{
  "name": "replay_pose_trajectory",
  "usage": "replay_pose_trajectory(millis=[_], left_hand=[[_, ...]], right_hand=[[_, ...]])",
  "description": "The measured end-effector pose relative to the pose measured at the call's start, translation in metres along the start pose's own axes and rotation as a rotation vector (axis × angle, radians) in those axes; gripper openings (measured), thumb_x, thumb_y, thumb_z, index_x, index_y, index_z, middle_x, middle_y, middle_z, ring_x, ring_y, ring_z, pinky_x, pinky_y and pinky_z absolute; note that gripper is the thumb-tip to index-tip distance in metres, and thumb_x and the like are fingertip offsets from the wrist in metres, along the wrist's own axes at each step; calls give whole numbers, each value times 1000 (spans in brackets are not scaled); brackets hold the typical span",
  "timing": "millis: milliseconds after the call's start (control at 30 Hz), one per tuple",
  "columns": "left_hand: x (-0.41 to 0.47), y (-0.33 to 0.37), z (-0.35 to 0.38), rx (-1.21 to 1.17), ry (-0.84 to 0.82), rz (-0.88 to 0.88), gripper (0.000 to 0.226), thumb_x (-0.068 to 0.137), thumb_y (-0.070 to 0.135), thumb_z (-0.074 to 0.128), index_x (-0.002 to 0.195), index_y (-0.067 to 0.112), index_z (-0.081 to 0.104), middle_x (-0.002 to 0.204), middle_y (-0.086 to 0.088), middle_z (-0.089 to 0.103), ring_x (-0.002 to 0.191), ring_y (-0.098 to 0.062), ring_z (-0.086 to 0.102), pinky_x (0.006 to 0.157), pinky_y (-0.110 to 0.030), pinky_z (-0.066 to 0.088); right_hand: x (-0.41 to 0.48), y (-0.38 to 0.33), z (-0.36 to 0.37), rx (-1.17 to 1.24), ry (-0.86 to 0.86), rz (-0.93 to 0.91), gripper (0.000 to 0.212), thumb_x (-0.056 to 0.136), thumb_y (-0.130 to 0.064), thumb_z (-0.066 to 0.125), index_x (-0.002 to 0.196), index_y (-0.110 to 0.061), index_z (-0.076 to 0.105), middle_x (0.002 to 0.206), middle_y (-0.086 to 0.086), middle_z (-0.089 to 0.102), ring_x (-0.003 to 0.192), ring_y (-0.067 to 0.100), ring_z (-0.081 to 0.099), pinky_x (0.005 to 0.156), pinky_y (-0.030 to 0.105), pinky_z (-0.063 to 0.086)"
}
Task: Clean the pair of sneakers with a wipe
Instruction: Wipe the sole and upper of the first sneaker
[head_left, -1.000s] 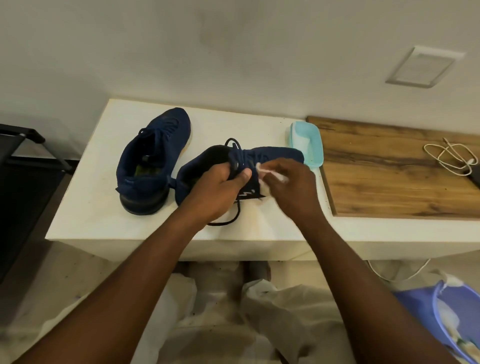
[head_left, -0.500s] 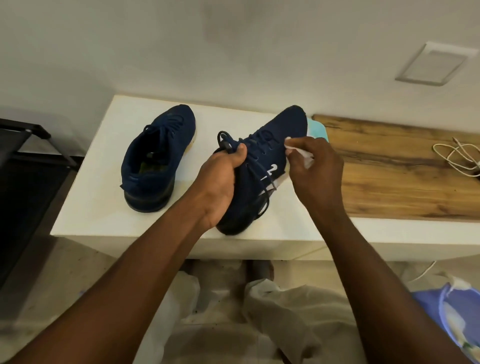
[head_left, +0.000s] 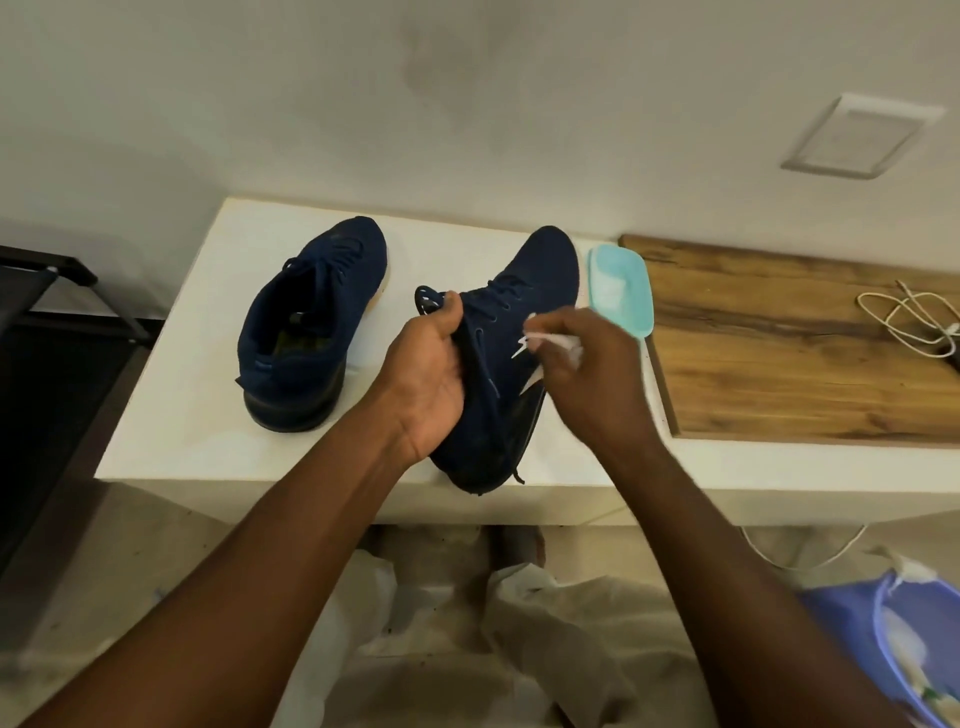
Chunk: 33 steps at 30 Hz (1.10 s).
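The left hand (head_left: 431, 374) is gripping the navy sneaker (head_left: 535, 280) around its tongue and laces, tilting it heel-down at the front edge of the white counter (head_left: 176, 415). The right hand (head_left: 597, 384) is pinching a white wipe (head_left: 558, 343) against its side. The other sneaker (head_left: 306, 322) is sitting upright to the left, apart.

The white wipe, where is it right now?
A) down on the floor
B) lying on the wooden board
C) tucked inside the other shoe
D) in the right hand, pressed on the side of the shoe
D: the right hand pinches the wipe against the side of the held sneaker, which the left hand grips.
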<state>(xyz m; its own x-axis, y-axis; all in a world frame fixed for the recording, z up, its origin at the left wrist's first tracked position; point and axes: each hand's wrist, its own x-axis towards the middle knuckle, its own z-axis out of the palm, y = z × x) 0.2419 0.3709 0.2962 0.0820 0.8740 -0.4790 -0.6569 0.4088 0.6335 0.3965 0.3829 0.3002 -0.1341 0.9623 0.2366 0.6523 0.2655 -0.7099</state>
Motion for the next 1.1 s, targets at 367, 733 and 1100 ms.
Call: replay_pose_trajectory(millis=[367,733,1100], left_hand=[[8,0,-8,-34,35,37,51,112,40,34,139,6,60,129,-16,71,123,-32,67,107,-46,50],[9,2,-8,-6,29,44,54,111,46,34,137,8,62,126,-14,73,118,-29,70,103,-42,54],[7,-2,-7,59,-77,56,48,101,43,60,131,7,69,128,-15,73,119,-30,69,107,-44,53]], right_hand=[[1,-2,7,29,-78,-13,17,91,-9,62,99,-22,70,100,-11,66,92,-5,57,78,-2,37],[2,-9,10,-8,-155,-16,21,88,-5,63,100,-21,71,98,-10,66,91,1,58,80,5,42],[2,-12,8,-57,-150,-57,23,89,-4,62,102,-20,72,102,-7,68,92,2,59,83,8,44]])
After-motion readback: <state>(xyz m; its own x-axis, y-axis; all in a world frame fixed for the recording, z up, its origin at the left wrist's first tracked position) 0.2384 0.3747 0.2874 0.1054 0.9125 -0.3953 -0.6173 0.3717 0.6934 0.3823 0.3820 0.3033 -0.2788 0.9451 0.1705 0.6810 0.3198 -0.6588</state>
